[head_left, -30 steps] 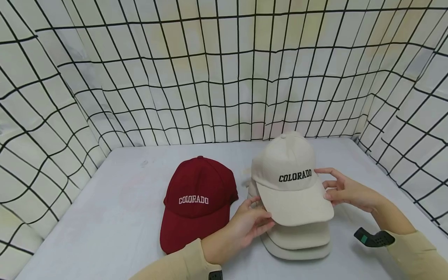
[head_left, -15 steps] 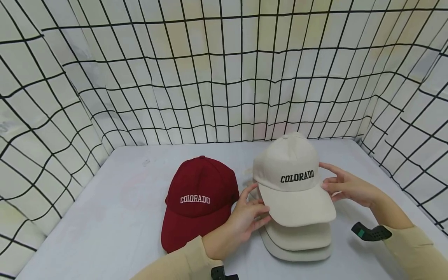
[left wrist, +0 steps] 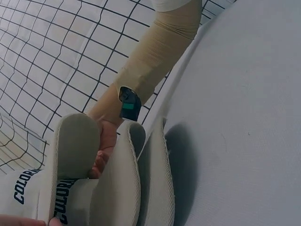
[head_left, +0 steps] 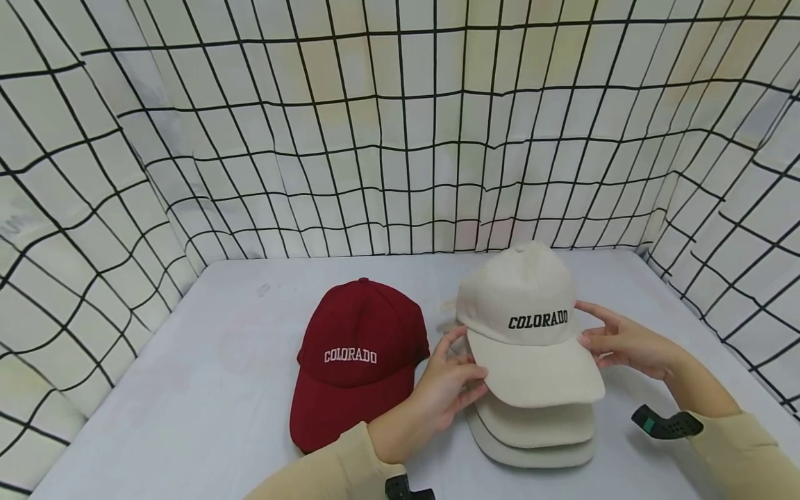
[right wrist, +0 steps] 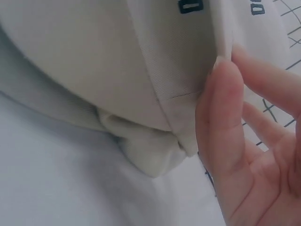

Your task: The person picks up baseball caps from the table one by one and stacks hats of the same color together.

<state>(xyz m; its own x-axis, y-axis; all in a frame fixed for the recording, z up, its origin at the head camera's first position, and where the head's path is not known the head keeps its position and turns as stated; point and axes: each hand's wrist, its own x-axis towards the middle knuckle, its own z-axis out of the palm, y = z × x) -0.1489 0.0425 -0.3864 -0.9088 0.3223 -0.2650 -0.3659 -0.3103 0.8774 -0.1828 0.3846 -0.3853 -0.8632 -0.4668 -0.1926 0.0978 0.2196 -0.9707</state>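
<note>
A cream cap [head_left: 519, 292] with black COLORADO lettering sits on top of a stack. Under it show the brims of two more cream caps, the middle cap [head_left: 544, 429] and the bottom cap [head_left: 531, 455]. My left hand [head_left: 437, 389] pinches the left edge of the top cap's brim. At the right edge, my right hand [head_left: 631, 347] pinches the same brim between thumb and fingers, its index finger stretched toward the crown. In the left wrist view, the top brim [left wrist: 77, 146] stands apart from the middle brim [left wrist: 117, 183]. The stack hides most of the lower crowns.
A dark red cap [head_left: 359, 333] with white COLORADO lettering lies just left of the stack, close to my left forearm. Everything rests on a white-covered table [head_left: 206, 361]. White walls with a black grid [head_left: 406, 125] enclose it at the back and both sides.
The top cap has shifted slightly right and down on the stack, with both hands along. My left index finger now reaches higher beside the brim. The red cap stays in place.
</note>
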